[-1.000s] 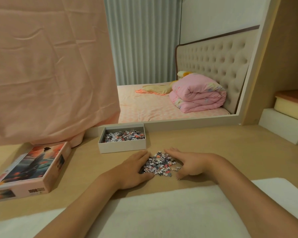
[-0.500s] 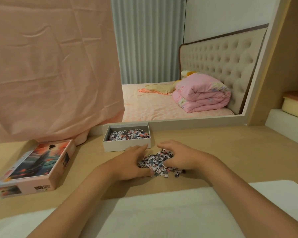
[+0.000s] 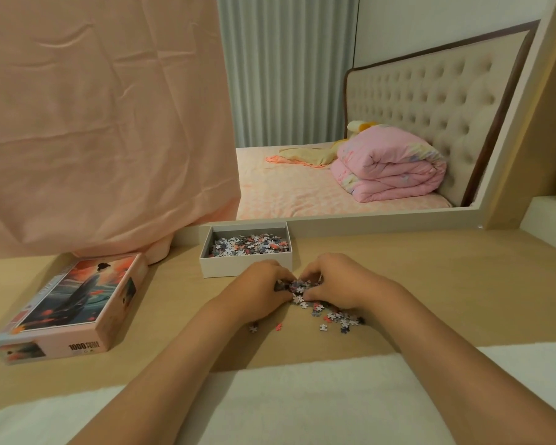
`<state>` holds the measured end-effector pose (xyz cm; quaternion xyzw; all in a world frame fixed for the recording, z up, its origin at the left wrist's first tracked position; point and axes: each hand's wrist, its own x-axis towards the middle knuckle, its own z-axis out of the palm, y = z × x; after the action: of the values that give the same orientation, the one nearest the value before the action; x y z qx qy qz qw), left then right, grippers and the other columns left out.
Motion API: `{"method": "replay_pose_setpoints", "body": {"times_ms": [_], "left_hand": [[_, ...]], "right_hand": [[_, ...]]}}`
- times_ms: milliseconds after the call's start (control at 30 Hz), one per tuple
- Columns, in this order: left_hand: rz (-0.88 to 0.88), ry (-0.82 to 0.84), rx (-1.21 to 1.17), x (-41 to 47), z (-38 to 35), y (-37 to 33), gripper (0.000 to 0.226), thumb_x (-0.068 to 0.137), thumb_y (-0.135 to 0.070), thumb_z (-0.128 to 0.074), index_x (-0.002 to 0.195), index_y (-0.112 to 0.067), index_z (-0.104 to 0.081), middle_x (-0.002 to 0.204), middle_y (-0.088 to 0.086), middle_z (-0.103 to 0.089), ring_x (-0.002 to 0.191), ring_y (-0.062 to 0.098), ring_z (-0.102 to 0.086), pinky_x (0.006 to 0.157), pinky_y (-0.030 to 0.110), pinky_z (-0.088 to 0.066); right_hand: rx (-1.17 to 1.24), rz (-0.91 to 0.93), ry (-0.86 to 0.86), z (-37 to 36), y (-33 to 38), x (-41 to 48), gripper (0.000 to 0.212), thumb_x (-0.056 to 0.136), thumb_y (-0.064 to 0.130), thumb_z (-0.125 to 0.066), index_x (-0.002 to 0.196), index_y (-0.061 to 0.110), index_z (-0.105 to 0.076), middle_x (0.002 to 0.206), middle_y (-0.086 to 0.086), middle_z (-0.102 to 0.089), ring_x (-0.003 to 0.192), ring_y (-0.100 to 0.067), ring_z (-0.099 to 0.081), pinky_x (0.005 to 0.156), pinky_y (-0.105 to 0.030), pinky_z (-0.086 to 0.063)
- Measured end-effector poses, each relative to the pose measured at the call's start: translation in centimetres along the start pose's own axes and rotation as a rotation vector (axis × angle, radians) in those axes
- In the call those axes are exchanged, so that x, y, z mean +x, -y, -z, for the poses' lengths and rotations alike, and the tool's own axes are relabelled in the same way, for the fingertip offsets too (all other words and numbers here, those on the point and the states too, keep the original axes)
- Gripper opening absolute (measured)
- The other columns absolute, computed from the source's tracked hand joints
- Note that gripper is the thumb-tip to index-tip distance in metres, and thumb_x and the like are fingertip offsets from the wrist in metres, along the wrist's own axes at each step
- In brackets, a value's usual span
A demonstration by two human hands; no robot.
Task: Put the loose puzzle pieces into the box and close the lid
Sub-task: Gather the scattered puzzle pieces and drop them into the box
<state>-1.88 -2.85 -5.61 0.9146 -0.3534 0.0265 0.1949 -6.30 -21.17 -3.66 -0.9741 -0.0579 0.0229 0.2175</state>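
Observation:
A white open box (image 3: 245,267) stands on the wooden table, partly filled with puzzle pieces. Just in front of it, my left hand (image 3: 260,289) and my right hand (image 3: 341,279) are cupped together, fingers curled round a bunch of puzzle pieces (image 3: 297,285) squeezed between them. Several loose pieces (image 3: 333,317) lie scattered on the table under and to the right of my right hand, with a few more below my left wrist. The box lid (image 3: 74,303), printed with a figure in a robe, lies face up at the left.
A pink cloth (image 3: 103,123) hangs over the mirror at the back left, its hem touching the table behind the lid. A mirror frame (image 3: 382,220) runs behind the box. A white pad (image 3: 302,399) covers the table's near edge. White and yellow blocks (image 3: 552,207) sit at far right.
My hands have closed in from both sides of the pile and scooped most of it into a bunch between them. Stray pieces stayed behind on the table.

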Motion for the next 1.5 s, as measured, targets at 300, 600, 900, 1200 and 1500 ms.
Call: {"method": "replay_pose_setpoints", "body": {"times_ms": [300,600,900,1200,1500], "left_hand": [[0.06,-0.046,-0.204,0.0,0.3,0.4,0.014,0.083,-0.025,-0.074,0.097,-0.023,-0.073,0.091,-0.007,-0.068,0.082,0.007,-0.061,0.076,0.023,-0.049],[0.066,-0.124,-0.376,2.1,5.0,2.9,0.006,0.083,-0.023,-0.076,0.085,-0.025,-0.071,0.07,0.002,-0.071,0.059,0.011,-0.061,0.058,0.022,-0.048],[0.157,-0.316,-0.334,3.2,5.1,8.3,0.022,0.084,-0.014,-0.072,0.105,-0.018,-0.07,0.084,-0.001,-0.071,0.07,0.01,-0.066,0.067,0.027,-0.055],[0.138,-0.334,-0.197,3.2,4.9,10.0,0.022,0.086,-0.023,-0.07,0.108,-0.023,-0.069,0.103,-0.006,-0.064,0.099,0.013,-0.059,0.084,0.03,-0.046],[0.141,0.06,0.103,1.1,5.1,8.6,0.051,0.095,-0.047,-0.046,0.144,-0.032,-0.044,0.154,-0.013,-0.034,0.14,0.012,-0.033,0.115,0.031,-0.027]], "right_hand": [[0.132,-0.032,-0.104,-0.2,0.7,0.1,0.019,0.081,0.025,-0.08,0.099,0.025,-0.076,0.084,0.012,-0.066,0.066,0.002,-0.058,0.058,-0.016,-0.045],[0.329,-0.008,-0.268,2.0,3.7,3.1,0.012,0.083,0.013,-0.077,0.089,0.022,-0.072,0.08,0.003,-0.071,0.058,-0.015,-0.07,0.059,-0.027,-0.058],[0.113,0.071,-0.299,0.9,6.8,9.7,0.022,0.088,0.014,-0.07,0.11,0.016,-0.074,0.105,-0.002,-0.072,0.089,-0.012,-0.06,0.073,-0.015,-0.041],[0.039,0.111,-0.282,-0.8,6.1,9.3,0.033,0.098,0.014,-0.049,0.123,0.024,-0.069,0.126,0.0,-0.067,0.111,-0.017,-0.062,0.092,-0.027,-0.047],[-0.345,0.133,-0.004,-1.8,5.6,8.6,0.048,0.105,0.04,-0.029,0.147,0.023,-0.042,0.157,-0.002,-0.035,0.144,-0.02,-0.032,0.118,-0.044,-0.022]]}}
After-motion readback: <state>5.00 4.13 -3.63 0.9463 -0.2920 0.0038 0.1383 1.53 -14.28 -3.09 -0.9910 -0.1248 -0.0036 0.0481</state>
